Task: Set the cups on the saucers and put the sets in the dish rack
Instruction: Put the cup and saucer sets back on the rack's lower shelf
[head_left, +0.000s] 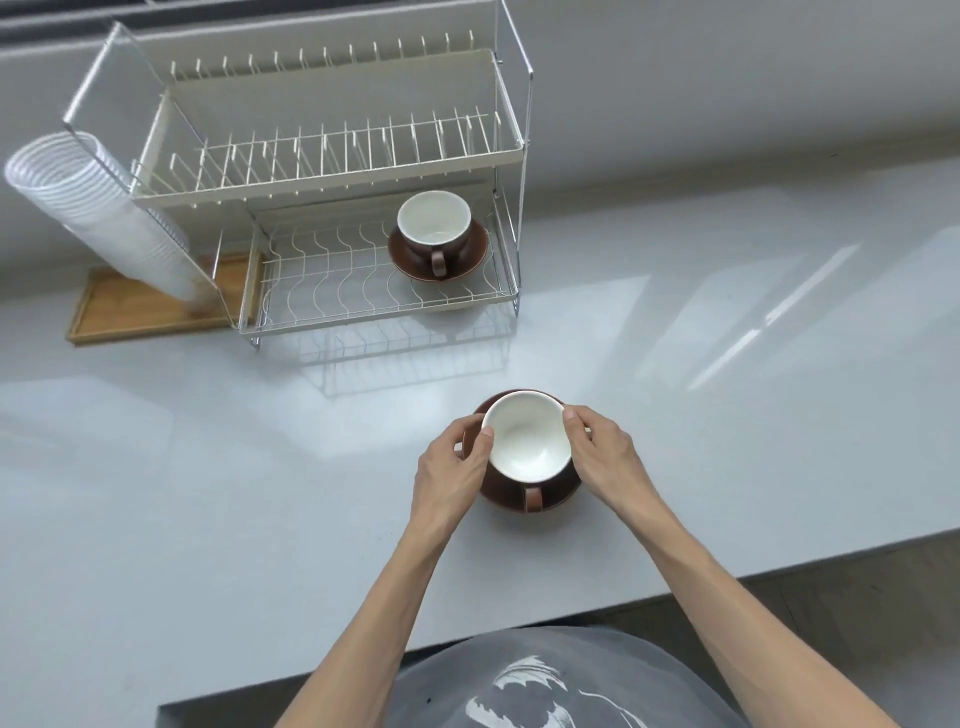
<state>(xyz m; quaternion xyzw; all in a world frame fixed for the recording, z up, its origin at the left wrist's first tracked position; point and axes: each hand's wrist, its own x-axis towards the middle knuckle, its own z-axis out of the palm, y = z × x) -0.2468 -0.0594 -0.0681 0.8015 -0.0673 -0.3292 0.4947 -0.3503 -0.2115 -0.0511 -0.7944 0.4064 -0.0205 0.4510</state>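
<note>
**Both hands on the near cup and saucer; one set already in the rack**

Nearest the camera, two bare forearms reach over the pale grey bench (182, 467). The left hand (449, 470) and the right hand (602, 449) close in from either side on a brown cup with a white inside (524, 441). Each thumb lies at the cup's rim, while the fingers curl down along the cup's sides toward the edges of the brown saucer (558, 496) under it. Whether they grip the cup, the saucer or both cannot be told. The cup stands mouth up on the saucer, its handle pointing straight back toward the person.

Farther off stands a two-tier wire dish rack (332, 171). At the right end of its lower tier a second cup (435, 218) sits upright on a second saucer (470, 260), handle likewise turned toward the person. The upper tier carries only its rows of prongs.

Left of the rack, a stack of clear plastic cups (98, 208) leans over a wooden tray (135, 306) on the bench.
</note>
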